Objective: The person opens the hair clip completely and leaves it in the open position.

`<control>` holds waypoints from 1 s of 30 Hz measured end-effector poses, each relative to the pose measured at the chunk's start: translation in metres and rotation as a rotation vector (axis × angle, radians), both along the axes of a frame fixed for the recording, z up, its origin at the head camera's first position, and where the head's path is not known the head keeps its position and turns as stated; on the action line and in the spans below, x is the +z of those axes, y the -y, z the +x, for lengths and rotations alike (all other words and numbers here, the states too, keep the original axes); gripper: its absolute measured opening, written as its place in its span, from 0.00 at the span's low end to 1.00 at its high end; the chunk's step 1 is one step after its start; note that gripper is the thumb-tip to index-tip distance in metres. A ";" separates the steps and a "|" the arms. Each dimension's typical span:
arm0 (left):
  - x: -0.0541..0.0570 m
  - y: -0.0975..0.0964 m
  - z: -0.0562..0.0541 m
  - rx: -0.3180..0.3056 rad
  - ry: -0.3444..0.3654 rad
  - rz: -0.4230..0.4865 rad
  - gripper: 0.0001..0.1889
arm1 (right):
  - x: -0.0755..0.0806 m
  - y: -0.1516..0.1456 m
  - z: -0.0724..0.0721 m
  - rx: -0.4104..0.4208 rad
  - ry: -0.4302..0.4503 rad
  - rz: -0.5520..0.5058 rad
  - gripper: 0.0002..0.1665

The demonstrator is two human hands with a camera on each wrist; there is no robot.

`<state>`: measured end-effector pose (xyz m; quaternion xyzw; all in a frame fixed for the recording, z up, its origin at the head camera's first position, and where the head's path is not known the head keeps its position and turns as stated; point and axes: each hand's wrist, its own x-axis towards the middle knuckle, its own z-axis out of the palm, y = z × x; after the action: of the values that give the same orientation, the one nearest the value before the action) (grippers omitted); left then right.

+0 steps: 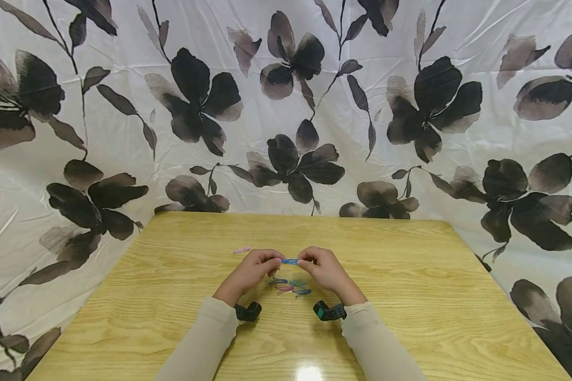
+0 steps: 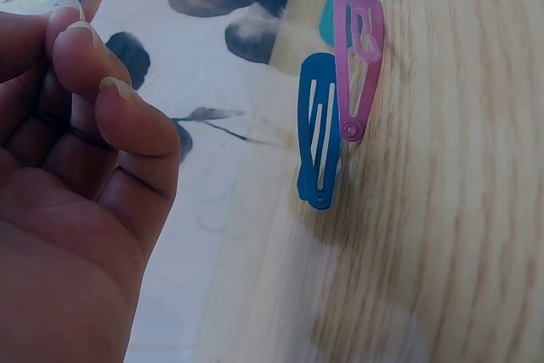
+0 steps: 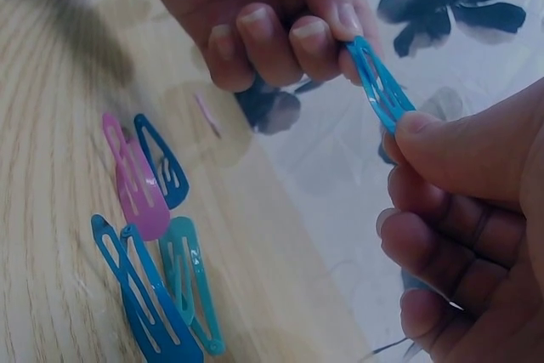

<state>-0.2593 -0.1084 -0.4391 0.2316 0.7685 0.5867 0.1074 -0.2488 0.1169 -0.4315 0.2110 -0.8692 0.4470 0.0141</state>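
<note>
A bright blue snap hair clip (image 1: 289, 261) is stretched between the two hands above the table. My left hand (image 1: 255, 269) pinches one end of it with thumb and finger, and my right hand (image 1: 325, 269) pinches the other; this shows closely in the right wrist view, where slots run along the clip (image 3: 380, 87). Below the hands lies a small group of clips: a dark blue clip (image 3: 161, 163), a pink clip (image 3: 136, 180), a teal clip (image 3: 191, 282) and a blue clip (image 3: 149, 295) whose two parts stand spread apart.
Another pink clip (image 1: 241, 250) lies by itself farther back, left of the left hand. All this is on a wood-grain table (image 1: 386, 275). A floral cloth (image 1: 286, 106) hangs behind and around it. Each wrist wears a dark band (image 1: 331, 311).
</note>
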 end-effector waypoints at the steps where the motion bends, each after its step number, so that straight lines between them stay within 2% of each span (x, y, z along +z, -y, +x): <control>1: 0.000 0.000 0.000 -0.001 0.001 0.002 0.14 | 0.000 0.000 0.000 0.000 0.001 0.000 0.05; 18: -0.003 0.000 -0.001 -0.017 -0.012 0.018 0.14 | -0.001 0.000 0.000 0.018 0.036 -0.034 0.06; 30: -0.003 -0.001 -0.001 0.018 -0.008 0.007 0.14 | -0.003 -0.001 -0.003 -0.016 0.035 -0.026 0.05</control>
<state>-0.2605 -0.1070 -0.4424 0.2276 0.7689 0.5894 0.0981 -0.2514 0.1181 -0.4345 0.1960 -0.8650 0.4618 0.0054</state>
